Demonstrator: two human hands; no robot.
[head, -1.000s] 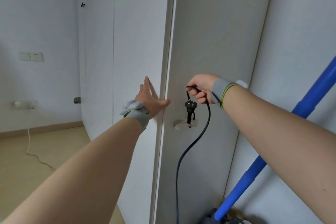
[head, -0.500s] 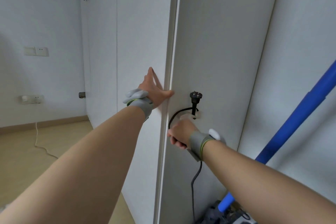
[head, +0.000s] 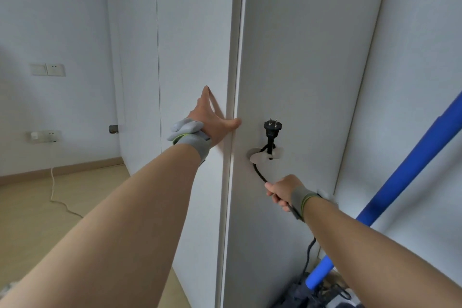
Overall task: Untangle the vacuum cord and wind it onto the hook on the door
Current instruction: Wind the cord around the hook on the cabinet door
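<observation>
Head camera: cord caught at the door hook, one hand bracing, one gripping

Head view, centre frame: the white door (head: 300,57) fills the middle of my feed, and its pale hook (head: 275,154) sits just right of the door's near edge. The black vacuum cord (head: 260,174) passes the hook, with its plug (head: 272,129) standing upright just above, prongs pointing up. From the hook the cord bulges out to the left and then slants down and right into the right hand (head: 281,189), which is curled tight round it below the hook. I cannot tell from here whether the cord makes a full turn on the hook.

Left of centre, the left hand (head: 212,122) lies flat on the white panel beside the door, fingers straight and pointing up, thumb spread out to touch the door's edge. It holds nothing. Both wrists wear grey bands.

At the lower right of the frame, the cord reappears under the right forearm and drops to the dark vacuum (head: 312,295) on the floor. A blue pole (head: 412,165) slants from there up to the right edge.

At far left, on the wall, I see a wall switch (head: 47,69) and, lower down, a socket (head: 43,136), from which a white cable (head: 60,197) trails onto the wooden floor (head: 37,220).
</observation>
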